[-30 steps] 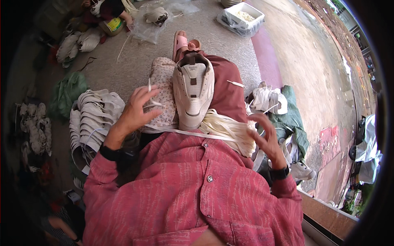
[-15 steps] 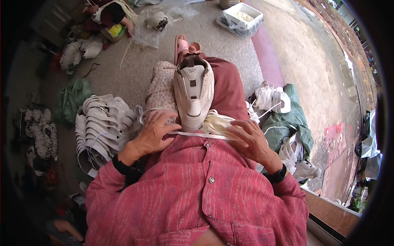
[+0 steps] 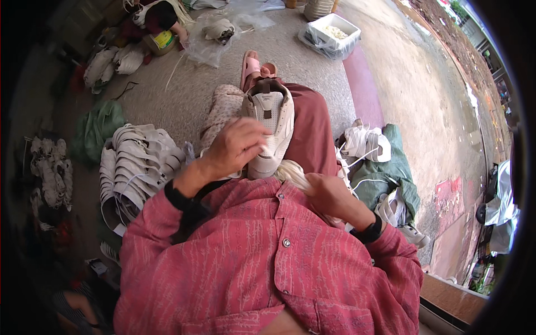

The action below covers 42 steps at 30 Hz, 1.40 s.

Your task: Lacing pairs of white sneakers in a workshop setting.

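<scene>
The pale shoe [image 3: 284, 127] rests on the lap [image 3: 315, 134], toe toward the shirt [image 3: 223, 268]. Holding it steady and keeping any lace flat and untwisted would likely serve best. The left hand [image 3: 237, 146] bends its fingers over the shoe's front; the right hand [image 3: 331, 197] curls beside the cream lace bundle [image 3: 291, 172]. Whether either clamps a lace cannot be told: blur and the hands' backs hide the contact, and much of the bundle.

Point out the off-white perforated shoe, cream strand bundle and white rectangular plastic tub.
Off-white perforated shoe [image 3: 273, 107], head view: tongue.
Cream strand bundle [image 3: 291, 172], head view: exposed top.
White rectangular plastic tub [image 3: 348, 39], head view: near rim.
</scene>
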Available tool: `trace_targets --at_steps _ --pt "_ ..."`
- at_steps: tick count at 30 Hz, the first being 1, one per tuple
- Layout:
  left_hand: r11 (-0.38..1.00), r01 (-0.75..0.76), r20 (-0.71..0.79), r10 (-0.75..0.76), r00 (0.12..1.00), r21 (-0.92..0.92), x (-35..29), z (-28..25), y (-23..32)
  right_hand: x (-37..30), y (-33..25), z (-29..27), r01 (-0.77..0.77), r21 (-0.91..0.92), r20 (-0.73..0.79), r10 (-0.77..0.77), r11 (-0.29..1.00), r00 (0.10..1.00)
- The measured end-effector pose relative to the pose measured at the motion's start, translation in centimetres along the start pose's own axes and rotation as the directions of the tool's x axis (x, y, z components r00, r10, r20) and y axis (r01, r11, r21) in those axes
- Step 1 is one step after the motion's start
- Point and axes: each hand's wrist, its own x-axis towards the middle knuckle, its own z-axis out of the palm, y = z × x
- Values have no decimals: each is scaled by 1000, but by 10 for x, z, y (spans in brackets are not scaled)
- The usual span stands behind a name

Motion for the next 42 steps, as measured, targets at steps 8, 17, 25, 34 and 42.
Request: trace_targets --at_steps 8,17,25,34,42 --pt "993 111 101 -108 989 -28 26 31 -44 -17 6 -83 -150 669 140 74 728 987" --pt "937 297 200 -260 945 -185 37 30 -39 -21 94 -40 -47 997 23 356 59 934" --pt "799 511 248 -451 858 -315 55 23 -36 -17 95 -15 -68 885 -70 275 461 959" --pt "976 -157 -133 177 975 148 66 41 8 -9 89 -21 20 684 -324 279 729 904" --pt "841 420 400 -534 745 341 75 76 36 41 58 -54 283 110 -283 -243 953 928"
